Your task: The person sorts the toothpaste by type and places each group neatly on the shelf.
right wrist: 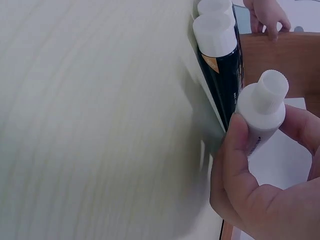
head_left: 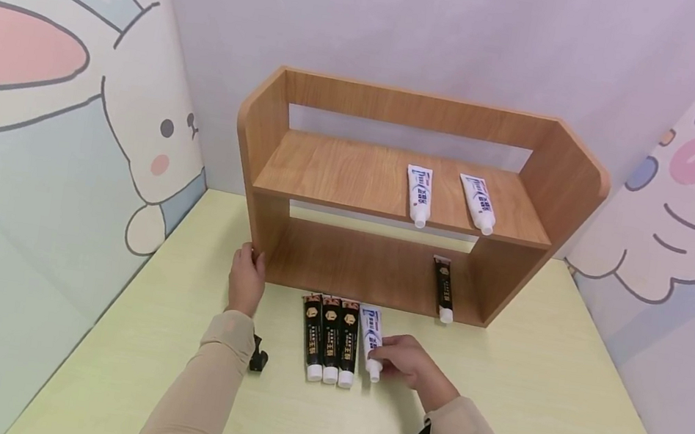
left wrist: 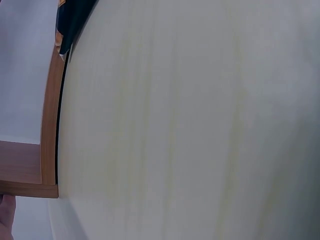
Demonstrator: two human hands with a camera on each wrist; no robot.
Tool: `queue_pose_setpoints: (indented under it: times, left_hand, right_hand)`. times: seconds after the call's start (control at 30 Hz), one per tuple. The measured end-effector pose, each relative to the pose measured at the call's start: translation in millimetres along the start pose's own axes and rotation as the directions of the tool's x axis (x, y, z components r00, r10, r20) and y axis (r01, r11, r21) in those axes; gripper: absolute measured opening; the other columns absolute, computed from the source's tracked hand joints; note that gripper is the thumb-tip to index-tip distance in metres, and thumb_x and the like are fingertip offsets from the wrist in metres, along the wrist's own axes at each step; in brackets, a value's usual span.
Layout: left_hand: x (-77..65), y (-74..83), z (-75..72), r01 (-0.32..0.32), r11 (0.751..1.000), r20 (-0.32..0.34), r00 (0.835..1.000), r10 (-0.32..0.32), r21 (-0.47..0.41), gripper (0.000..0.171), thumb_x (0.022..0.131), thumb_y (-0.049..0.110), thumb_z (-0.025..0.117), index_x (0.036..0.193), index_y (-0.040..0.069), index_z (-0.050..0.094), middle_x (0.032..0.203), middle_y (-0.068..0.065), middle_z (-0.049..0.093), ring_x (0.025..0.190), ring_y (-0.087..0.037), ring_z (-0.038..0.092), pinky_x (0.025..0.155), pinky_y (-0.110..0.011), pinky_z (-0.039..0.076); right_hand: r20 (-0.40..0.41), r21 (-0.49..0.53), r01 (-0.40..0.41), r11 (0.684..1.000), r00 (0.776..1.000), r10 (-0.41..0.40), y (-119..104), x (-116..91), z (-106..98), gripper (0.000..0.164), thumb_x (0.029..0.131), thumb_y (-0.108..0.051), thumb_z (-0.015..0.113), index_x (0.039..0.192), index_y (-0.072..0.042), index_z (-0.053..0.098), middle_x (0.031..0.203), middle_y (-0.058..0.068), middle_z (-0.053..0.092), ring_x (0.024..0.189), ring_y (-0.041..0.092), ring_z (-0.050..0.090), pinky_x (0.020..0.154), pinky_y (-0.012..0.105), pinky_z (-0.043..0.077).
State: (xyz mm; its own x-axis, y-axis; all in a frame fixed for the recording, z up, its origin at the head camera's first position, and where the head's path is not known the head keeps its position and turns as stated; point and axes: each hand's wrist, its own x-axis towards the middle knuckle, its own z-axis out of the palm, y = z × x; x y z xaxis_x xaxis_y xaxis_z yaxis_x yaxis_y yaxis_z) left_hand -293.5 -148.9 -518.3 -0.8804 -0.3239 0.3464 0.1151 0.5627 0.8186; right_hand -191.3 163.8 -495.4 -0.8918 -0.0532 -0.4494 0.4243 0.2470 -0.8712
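Observation:
My right hand (head_left: 410,363) pinches a white toothpaste tube (head_left: 371,324) near its capped end, thumb on one side and fingers on the other. In the right wrist view its white cap (right wrist: 272,87) tilts up toward the camera. Just left of it, three black toothpaste tubes (head_left: 328,337) lie side by side on the table, white caps toward me. My left hand (head_left: 246,281) holds the front edge of the wooden shelf's (head_left: 374,213) left side panel, low down; in the left wrist view only a bit of its fingers (left wrist: 6,215) shows beside the panel.
On the upper board lie two white toothpaste tubes (head_left: 419,194), right of the middle, caps jutting past the front edge. One black toothpaste tube (head_left: 443,286) lies at the right of the lower board. The pale yellow table (head_left: 561,403) meets cartoon-printed walls (head_left: 55,206) on both sides.

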Motion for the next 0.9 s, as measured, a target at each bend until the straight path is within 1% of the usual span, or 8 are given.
queue_pose_setpoints:
  times: [0.17, 0.37, 0.5, 0.73, 0.9]
  left_hand:
    - [0.4, 0.5, 0.1, -0.001, 1.0, -0.001, 1.0, 0.001, -0.002, 0.023, 0.101, 0.011, 0.055, 0.119, 0.0, 0.046, 0.103, -0.019, 0.049, 0.094, -0.036, 0.055, 0.08, -0.05, 0.05]
    - [1.2, -0.3, 0.3, 0.001, 1.0, 0.002, 1.0, -0.001, -0.001, 0.024, 0.102, 0.014, 0.053, 0.12, 0.0, 0.046, 0.105, -0.019, 0.05, 0.096, -0.037, 0.056, 0.081, -0.051, 0.05]
    - [1.6, -0.8, 0.4, -0.005, 1.0, -0.001, 1.0, 0.005, 0.003, 0.025, 0.103, 0.016, 0.051, 0.12, 0.0, 0.046, 0.106, -0.02, 0.05, 0.097, -0.037, 0.056, 0.081, -0.051, 0.05]
    - [0.8, -1.0, 1.1, -0.005, 1.0, -0.006, 1.0, 0.005, -0.015, 0.023, 0.101, 0.012, 0.054, 0.119, 0.0, 0.046, 0.106, -0.019, 0.05, 0.097, -0.037, 0.056, 0.082, -0.052, 0.05]
    - [0.7, -1.5, 1.1, 0.005, 1.0, -0.003, 1.0, -0.005, -0.014, 0.023, 0.101, 0.011, 0.054, 0.119, 0.001, 0.046, 0.107, -0.019, 0.05, 0.098, -0.037, 0.056, 0.083, -0.052, 0.05]
  right_hand:
    - [0.004, 0.016, -0.002, 1.0, 1.0, 0.002, -1, -4, -2, 0.043, 0.082, 0.006, 0.069, 0.119, 0.019, 0.053, 0.098, 0.021, 0.06, 0.074, 0.023, 0.058, 0.066, 0.034, 0.054]
    - [0.036, 0.091, 0.03, 0.995, 0.999, -0.033, -3, -9, -4, 0.046, 0.081, 0.009, 0.066, 0.121, 0.022, 0.048, 0.099, 0.023, 0.057, 0.073, 0.023, 0.059, 0.064, 0.032, 0.053]
    - [0.042, 0.101, 0.032, 0.994, 0.998, -0.036, -5, -11, -5, 0.046, 0.081, 0.009, 0.066, 0.122, 0.021, 0.047, 0.101, 0.024, 0.057, 0.074, 0.023, 0.059, 0.065, 0.033, 0.053]
    - [0.051, 0.109, 0.019, 0.994, 0.998, -0.025, -9, -14, -6, 0.048, 0.082, 0.008, 0.066, 0.124, 0.02, 0.046, 0.101, 0.024, 0.057, 0.073, 0.022, 0.06, 0.066, 0.034, 0.054]
    - [0.055, 0.098, 0.027, 0.995, 0.998, -0.032, -14, -19, -6, 0.05, 0.083, 0.007, 0.066, 0.126, 0.02, 0.044, 0.103, 0.025, 0.057, 0.073, 0.023, 0.061, 0.067, 0.035, 0.055]
